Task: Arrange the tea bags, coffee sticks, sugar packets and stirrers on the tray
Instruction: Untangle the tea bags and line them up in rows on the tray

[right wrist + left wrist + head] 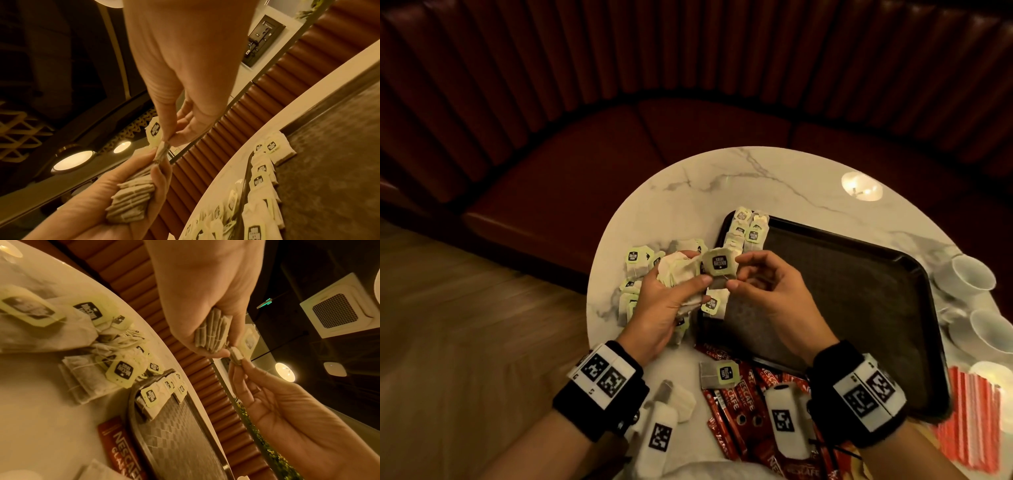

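Tea bags [635, 263], soft paper pouches with pale green card tags on thin strings, lie in a loose heap on the left of the round marble table [722, 185]. The left hand [664, 308] clutches a fanned stack of flat pouches [211, 331], their edges layered like pages. The right hand [774, 291] pinches one bag [719, 265] between thumb and forefinger, just above the tray's left rim, its tag facing up; the left thumb touches the same bag.

A row of tea bags [748, 229] stands overlapping along the left edge of the tray [859, 308], a dark rounded rectangle with a fine woven pattern on its floor. One more bag [714, 305] rests across that rim below the hands.

Glossy red coffee sticks [739, 404] lie scattered on the table near the tray's front corner, with a single tea bag [719, 375] on top. Red-and-white striped stirrers [972, 418] sit in a bundle to the right of the tray. Smooth white cups [969, 274] stand beyond the tray's right edge.
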Demonstrator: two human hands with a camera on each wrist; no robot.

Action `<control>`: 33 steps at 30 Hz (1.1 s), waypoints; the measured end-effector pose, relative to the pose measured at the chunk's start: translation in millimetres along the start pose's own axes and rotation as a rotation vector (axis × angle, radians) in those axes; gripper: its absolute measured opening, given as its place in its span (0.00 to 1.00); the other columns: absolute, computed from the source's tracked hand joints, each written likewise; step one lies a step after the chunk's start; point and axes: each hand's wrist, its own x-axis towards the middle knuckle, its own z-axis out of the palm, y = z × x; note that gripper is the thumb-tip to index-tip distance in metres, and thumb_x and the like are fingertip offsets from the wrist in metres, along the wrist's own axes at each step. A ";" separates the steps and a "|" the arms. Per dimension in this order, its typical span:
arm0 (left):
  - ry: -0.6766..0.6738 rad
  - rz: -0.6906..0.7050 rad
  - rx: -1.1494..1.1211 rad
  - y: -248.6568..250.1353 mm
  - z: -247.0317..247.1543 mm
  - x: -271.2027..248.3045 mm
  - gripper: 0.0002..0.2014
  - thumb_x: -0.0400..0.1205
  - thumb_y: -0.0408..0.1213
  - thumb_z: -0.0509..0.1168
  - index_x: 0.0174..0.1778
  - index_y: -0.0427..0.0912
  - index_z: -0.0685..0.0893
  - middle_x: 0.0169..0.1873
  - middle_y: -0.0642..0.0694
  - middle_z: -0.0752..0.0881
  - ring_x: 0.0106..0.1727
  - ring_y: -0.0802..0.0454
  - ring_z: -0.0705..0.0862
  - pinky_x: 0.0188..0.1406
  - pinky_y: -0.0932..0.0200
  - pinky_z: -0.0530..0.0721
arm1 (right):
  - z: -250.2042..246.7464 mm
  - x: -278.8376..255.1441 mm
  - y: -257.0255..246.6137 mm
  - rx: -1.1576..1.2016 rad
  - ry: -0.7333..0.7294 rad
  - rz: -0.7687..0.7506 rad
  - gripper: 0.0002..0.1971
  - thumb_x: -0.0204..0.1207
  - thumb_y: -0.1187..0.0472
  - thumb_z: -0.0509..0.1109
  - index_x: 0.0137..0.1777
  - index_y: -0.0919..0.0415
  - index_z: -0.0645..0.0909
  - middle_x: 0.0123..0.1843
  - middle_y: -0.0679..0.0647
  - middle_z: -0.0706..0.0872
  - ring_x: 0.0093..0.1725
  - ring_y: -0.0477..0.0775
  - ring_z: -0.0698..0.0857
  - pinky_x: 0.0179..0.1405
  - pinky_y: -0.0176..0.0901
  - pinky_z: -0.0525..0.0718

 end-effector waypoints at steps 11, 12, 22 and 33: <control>0.018 0.009 -0.027 2.8 3.1 3.5 0.20 0.73 0.24 0.73 0.61 0.37 0.83 0.52 0.36 0.90 0.48 0.45 0.91 0.35 0.57 0.89 | -11.5 7.6 6.1 0.039 0.094 0.078 0.07 0.75 0.66 0.75 0.53 0.63 0.88 0.48 0.54 0.93 0.46 0.45 0.90 0.41 0.32 0.85; 0.025 -0.014 -0.050 2.5 2.4 3.2 0.21 0.74 0.25 0.73 0.63 0.35 0.82 0.51 0.36 0.90 0.46 0.46 0.91 0.35 0.57 0.89 | -14.5 11.7 10.2 0.052 0.129 0.098 0.07 0.76 0.67 0.74 0.52 0.63 0.88 0.47 0.54 0.93 0.44 0.44 0.90 0.39 0.31 0.85; 0.054 -0.134 -0.105 0.1 -5.8 3.8 0.13 0.83 0.29 0.64 0.63 0.36 0.83 0.46 0.40 0.92 0.42 0.48 0.92 0.34 0.57 0.90 | -61.6 89.8 72.9 -0.106 0.346 0.261 0.04 0.78 0.71 0.72 0.44 0.64 0.86 0.50 0.64 0.89 0.38 0.50 0.88 0.36 0.29 0.87; 0.060 -0.137 -0.127 7.3 -1.7 2.4 0.13 0.83 0.33 0.65 0.64 0.39 0.83 0.49 0.36 0.91 0.42 0.44 0.92 0.34 0.55 0.91 | -49.4 96.4 54.0 -0.429 0.274 0.204 0.10 0.82 0.56 0.70 0.61 0.58 0.83 0.53 0.53 0.88 0.46 0.50 0.87 0.40 0.38 0.84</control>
